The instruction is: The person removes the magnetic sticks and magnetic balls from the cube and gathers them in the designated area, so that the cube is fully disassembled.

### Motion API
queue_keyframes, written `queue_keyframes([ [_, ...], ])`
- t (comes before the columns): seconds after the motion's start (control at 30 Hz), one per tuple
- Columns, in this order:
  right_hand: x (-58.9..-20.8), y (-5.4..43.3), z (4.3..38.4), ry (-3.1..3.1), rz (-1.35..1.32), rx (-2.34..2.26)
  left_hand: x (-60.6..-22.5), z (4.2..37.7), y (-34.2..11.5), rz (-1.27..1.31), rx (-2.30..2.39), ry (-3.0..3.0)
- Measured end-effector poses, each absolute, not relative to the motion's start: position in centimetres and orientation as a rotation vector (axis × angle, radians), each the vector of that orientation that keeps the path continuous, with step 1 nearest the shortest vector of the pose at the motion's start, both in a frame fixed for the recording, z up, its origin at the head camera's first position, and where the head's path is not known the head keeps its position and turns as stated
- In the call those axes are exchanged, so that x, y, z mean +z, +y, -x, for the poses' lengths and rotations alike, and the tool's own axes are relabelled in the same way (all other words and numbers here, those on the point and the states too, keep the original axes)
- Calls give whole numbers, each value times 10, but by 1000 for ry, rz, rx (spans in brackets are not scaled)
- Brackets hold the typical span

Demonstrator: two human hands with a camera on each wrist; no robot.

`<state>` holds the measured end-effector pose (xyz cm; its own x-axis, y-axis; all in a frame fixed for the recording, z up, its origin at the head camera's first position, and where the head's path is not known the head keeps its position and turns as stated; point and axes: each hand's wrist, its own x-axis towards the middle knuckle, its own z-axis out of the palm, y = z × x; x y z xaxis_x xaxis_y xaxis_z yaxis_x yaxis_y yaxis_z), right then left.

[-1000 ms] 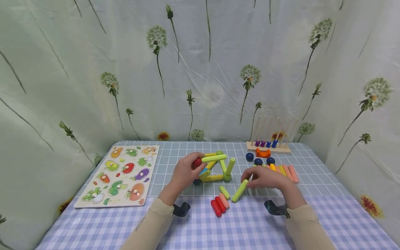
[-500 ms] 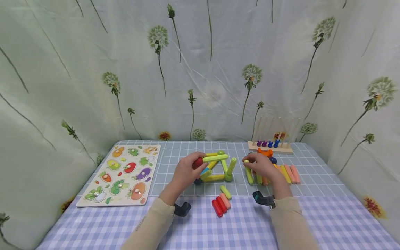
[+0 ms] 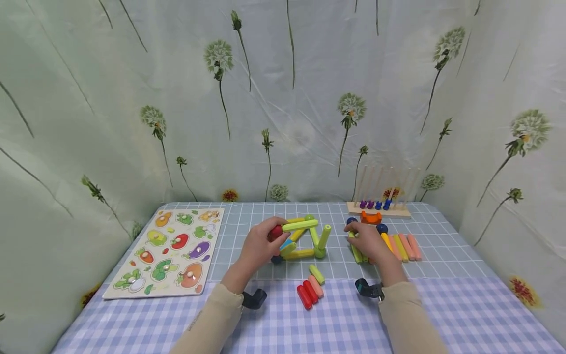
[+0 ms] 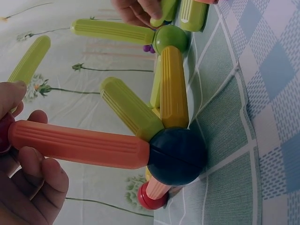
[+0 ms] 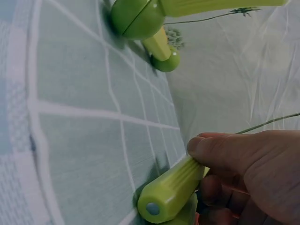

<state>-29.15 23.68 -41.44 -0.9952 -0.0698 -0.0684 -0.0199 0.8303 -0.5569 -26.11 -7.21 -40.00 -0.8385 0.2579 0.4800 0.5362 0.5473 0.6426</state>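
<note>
Red and round, a plastic ball (image 3: 276, 232) is pinched by the left hand (image 3: 260, 244) above a dark blue ball (image 4: 177, 158). Right of that ball, the right hand (image 3: 374, 240) pinches a lime-green ridged stick (image 5: 169, 194).

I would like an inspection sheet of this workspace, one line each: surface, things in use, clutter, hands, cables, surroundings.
Surface: gridded cloth; checked cloth on the near side.
Things in use: stick-and-ball frame stands on the gridded cloth; four short sticks lie in front; longer sticks lie at right.
Clutter: puzzle board at left; bead rack at far right.
Hands: left hand holds a red ball; right hand holds a green stick.
Cables: nothing seen.
Surroundings: flower-printed curtain behind.
</note>
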Motion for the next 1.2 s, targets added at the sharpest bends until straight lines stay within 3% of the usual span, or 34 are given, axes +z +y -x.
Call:
queue_keyframes([
  [0.97,-412,247,289,2892,-23,-665,-401,260,-73,654,-1201,-2459],
  [1.2,-400,233,286,2968,233,-837,-401,261,-73,662,-1216,-2447],
])
